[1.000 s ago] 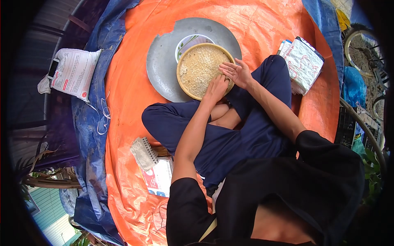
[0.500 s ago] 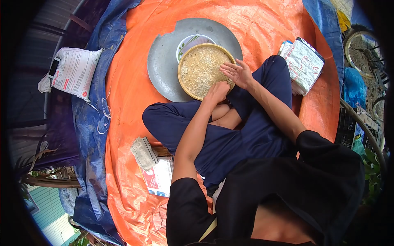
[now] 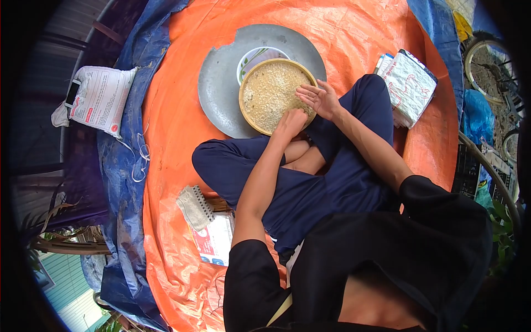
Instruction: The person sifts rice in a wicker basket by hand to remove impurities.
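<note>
A round, yellow-rimmed shallow tray [image 3: 242,105] holds a layer of pale, grain-like bits [image 3: 274,91], with whiter patches among them. It rests on a large grey metal tray [image 3: 215,83], partly over a white bowl or plate with a green leaf pattern [image 3: 249,58]. At the near rim, my left hand [image 3: 293,120] is closed, its fingers curled down at the grains; whatever they hold is hidden. My right hand [image 3: 321,98] is open, palm turned inward and fingers stretched out over the right side of the grains.
My crossed legs [image 3: 243,166] lie close to the tray on an orange tarp [image 3: 171,122]. Folded white sacks [image 3: 409,88] lie to the right. A spiral notebook [image 3: 194,207] is near my left knee. A white packed bag [image 3: 102,99] with a phone [image 3: 72,93] sits far left.
My left hand has shifted very slightly at the near rim. My right hand and the trays look almost the same.
</note>
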The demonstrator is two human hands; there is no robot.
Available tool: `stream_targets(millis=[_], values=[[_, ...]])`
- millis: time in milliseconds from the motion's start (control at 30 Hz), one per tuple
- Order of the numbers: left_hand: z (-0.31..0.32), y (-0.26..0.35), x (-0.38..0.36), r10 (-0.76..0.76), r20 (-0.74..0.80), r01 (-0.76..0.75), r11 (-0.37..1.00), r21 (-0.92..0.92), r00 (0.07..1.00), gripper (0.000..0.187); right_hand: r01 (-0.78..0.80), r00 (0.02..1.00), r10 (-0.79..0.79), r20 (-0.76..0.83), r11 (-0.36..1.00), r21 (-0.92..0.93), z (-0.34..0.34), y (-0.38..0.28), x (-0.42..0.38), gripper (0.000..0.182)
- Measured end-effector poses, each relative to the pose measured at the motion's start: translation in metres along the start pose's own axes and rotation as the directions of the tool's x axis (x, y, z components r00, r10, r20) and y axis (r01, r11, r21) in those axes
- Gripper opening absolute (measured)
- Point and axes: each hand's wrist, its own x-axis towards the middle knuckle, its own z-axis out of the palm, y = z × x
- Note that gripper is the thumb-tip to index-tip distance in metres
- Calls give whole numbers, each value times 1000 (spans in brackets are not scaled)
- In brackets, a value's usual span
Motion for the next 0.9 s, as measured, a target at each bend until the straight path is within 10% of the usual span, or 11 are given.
stream_targets(millis=[900], values=[[-12, -12, -1, -87, 29, 88, 995, -44, 996, 12, 9, 1000, -9, -12, 1000, -8, 2, -1, -1, 67]])
